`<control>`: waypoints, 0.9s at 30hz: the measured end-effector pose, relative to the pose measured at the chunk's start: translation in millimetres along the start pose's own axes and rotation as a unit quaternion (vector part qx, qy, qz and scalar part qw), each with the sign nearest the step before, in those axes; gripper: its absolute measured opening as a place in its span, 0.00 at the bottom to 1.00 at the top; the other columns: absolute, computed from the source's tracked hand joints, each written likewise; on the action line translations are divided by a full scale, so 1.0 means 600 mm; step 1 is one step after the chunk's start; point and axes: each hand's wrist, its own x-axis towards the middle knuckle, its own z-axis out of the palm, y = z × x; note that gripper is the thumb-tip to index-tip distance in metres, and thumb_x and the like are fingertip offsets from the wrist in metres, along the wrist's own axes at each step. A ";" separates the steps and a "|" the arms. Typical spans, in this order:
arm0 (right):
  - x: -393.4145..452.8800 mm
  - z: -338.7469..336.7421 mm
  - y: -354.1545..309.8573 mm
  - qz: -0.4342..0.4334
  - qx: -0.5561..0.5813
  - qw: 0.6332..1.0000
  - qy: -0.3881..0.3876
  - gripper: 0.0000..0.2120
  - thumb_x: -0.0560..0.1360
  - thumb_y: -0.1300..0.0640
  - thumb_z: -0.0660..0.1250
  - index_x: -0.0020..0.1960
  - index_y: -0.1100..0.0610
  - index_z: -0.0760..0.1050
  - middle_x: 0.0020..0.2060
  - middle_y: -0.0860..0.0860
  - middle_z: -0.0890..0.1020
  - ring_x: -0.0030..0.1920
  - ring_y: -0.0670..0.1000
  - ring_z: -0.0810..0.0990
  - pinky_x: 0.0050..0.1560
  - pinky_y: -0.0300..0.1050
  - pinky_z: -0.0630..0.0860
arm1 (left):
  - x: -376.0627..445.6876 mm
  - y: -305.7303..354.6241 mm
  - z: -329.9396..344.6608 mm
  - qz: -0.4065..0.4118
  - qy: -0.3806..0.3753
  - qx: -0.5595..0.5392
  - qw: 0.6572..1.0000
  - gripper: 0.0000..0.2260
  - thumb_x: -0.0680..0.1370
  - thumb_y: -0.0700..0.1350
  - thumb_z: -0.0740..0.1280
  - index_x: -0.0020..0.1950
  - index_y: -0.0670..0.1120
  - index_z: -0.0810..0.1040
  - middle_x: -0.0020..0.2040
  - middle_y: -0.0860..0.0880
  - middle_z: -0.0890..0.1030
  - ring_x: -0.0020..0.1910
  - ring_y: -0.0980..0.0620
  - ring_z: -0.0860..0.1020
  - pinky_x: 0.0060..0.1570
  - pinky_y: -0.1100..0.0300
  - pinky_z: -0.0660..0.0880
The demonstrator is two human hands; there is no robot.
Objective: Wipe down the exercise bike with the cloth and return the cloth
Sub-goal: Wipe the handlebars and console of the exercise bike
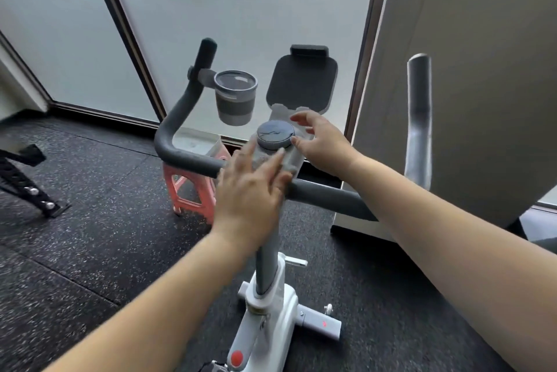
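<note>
Both hands are at the bike's (268,269) console, where the handlebar (193,160) meets the stem. The left hand (250,190) lies flat with its fingers spread, pressing on what looks like a grey cloth (287,160) draped over the console base just near the round dial (275,133). The blur there leaves it unclear how much of that grey is cloth and how much is plastic. The right hand (319,142) curls loosely round the right side of the dial, thumb and fingers parted, pinching nothing that I can see.

The main risk, as I judge it, is the dial: a sideways wipe with the left palm could turn it, or a press could wake or reset the display. The right hand steadying it guards against that, but only if it does not twist.

The tablet holder (303,82) stands tilted just beyond the dial; a push far along the console could knock it or fold it back. The cup (236,97) hangs in its ring to the left, and a wide sweep along the bar could jolt it; whether it holds liquid cannot be told.

With a flat, open palm and no pinch, the cloth could also slide off the near edge and drop to the floor (105,221).
</note>
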 end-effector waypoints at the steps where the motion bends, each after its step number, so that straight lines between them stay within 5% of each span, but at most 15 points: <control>1: 0.007 0.005 -0.001 0.005 0.006 1.000 0.000 0.19 0.76 0.60 0.65 0.66 0.57 0.70 0.65 0.53 0.75 0.66 0.51 0.72 0.66 0.40 0.66 | -0.003 -0.006 0.010 0.022 0.008 0.056 0.998 0.18 0.79 0.58 0.56 0.69 0.60 0.68 0.75 0.47 0.61 0.73 0.43 0.60 0.71 0.42 0.59; 6: 0.027 0.024 0.001 0.031 0.049 0.998 0.007 0.16 0.77 0.61 0.63 0.65 0.58 0.70 0.64 0.54 0.75 0.63 0.48 0.73 0.64 0.37 0.66 | 0.014 -0.012 0.013 0.042 0.049 0.016 0.998 0.14 0.75 0.57 0.65 0.58 0.57 0.80 0.62 0.48 0.77 0.63 0.46 0.73 0.65 0.45 0.67; 13: 0.033 0.028 0.019 0.055 0.128 0.990 -0.002 0.18 0.76 0.59 0.65 0.65 0.56 0.71 0.63 0.55 0.76 0.64 0.50 0.74 0.70 0.48 0.67 | 0.083 -0.058 -0.023 -0.092 0.022 -0.162 0.982 0.08 0.69 0.50 0.75 0.45 0.50 0.81 0.55 0.52 0.67 0.55 0.57 0.70 0.55 0.77 0.58; 18: 0.028 0.016 0.026 0.046 0.132 0.990 -0.034 0.18 0.76 0.57 0.66 0.66 0.55 0.70 0.64 0.52 0.76 0.65 0.50 0.74 0.69 0.46 0.68 | 0.118 -0.091 -0.035 -0.083 0.008 -0.144 0.986 0.06 0.70 0.48 0.75 0.42 0.50 0.80 0.48 0.47 0.80 0.46 0.51 0.78 0.48 0.65 0.70; 22: 0.029 0.013 0.025 0.044 0.141 0.988 -0.044 0.19 0.76 0.58 0.67 0.66 0.55 0.70 0.65 0.51 0.75 0.65 0.50 0.73 0.69 0.45 0.67 | 0.130 -0.107 -0.058 -0.117 0.038 -0.229 0.966 0.08 0.73 0.50 0.70 0.48 0.49 0.77 0.42 0.51 0.80 0.44 0.48 0.81 0.48 0.55 0.78; 25: 0.031 0.011 0.025 0.046 0.156 0.985 -0.051 0.20 0.76 0.59 0.67 0.67 0.55 0.69 0.65 0.52 0.75 0.65 0.50 0.73 0.69 0.45 0.68 | 0.101 -0.073 -0.065 -0.099 0.051 -0.259 0.959 0.13 0.76 0.52 0.65 0.57 0.48 0.70 0.51 0.49 0.74 0.48 0.51 0.77 0.44 0.67 0.75; 27: 0.030 0.012 0.025 0.045 0.160 0.985 -0.051 0.20 0.76 0.60 0.67 0.67 0.56 0.69 0.64 0.54 0.76 0.65 0.50 0.74 0.69 0.45 0.68 | 0.073 -0.049 -0.054 -0.067 0.006 -0.178 0.982 0.17 0.76 0.57 0.63 0.59 0.48 0.73 0.60 0.47 0.66 0.58 0.51 0.69 0.59 0.65 0.70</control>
